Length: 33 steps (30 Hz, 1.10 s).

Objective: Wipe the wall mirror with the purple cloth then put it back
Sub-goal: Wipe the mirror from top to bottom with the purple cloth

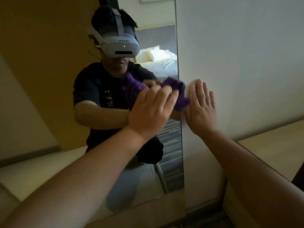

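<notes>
The left hand (150, 111) is covering much of the purple cloth (178, 94), so only a bunched part is showing past the fingers, blurred at its edges. The left hand is pressing the cloth against the wall mirror (166, 66) near the mirror's right edge, fingers laid fairly straight over it. The mirror is standing tall, its long axis running up and down, its top cut off by the frame. The right hand (199, 107) is lying flat with fingers straight on the white wall (246, 55) just beside the mirror's edge, touching the cloth's lower end. In the mirror, a person wearing a headset (120, 46) and a bed (159, 61) are reflecting.
</notes>
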Available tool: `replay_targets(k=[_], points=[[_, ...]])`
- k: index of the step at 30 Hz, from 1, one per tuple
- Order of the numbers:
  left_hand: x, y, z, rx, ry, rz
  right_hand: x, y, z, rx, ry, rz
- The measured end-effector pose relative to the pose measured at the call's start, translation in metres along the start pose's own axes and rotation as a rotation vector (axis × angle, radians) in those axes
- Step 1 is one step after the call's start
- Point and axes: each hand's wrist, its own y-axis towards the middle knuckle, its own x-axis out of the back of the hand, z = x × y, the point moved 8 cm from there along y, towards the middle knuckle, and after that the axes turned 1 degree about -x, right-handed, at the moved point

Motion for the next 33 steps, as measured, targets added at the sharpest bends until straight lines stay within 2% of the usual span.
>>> replay_targets(k=[7, 11, 17, 20, 24, 30, 33], points=[[-0.03, -0.159, -0.107, -0.194, -0.129, 0.264, -0.001, -0.001, -0.003, 0.048, -0.007, -0.043], [-0.038, -0.222, -0.139, -0.24, -0.208, 0.419, 0.001, -0.001, -0.005, 0.052, -0.006, -0.078], [-0.021, -0.218, -0.134, -0.25, -0.295, 0.559, 0.007, -0.002, -0.001, 0.026, -0.001, 0.036], [-0.01, -0.213, -0.117, -0.211, -0.318, 0.621, 0.016, -0.004, -0.001, -0.006, 0.087, 0.107], [0.004, -0.225, -0.09, -0.286, -0.349, 0.622, 0.026, -0.035, 0.007, -0.041, 0.21, 0.119], [0.01, -0.252, -0.089, -0.479, -0.376, 0.682, 0.007, -0.09, 0.075, 0.328, -0.011, 0.086], [0.006, -0.248, -0.111, -0.544, -0.423, 0.669, -0.007, -0.091, 0.08, 0.422, -0.131, 0.048]])
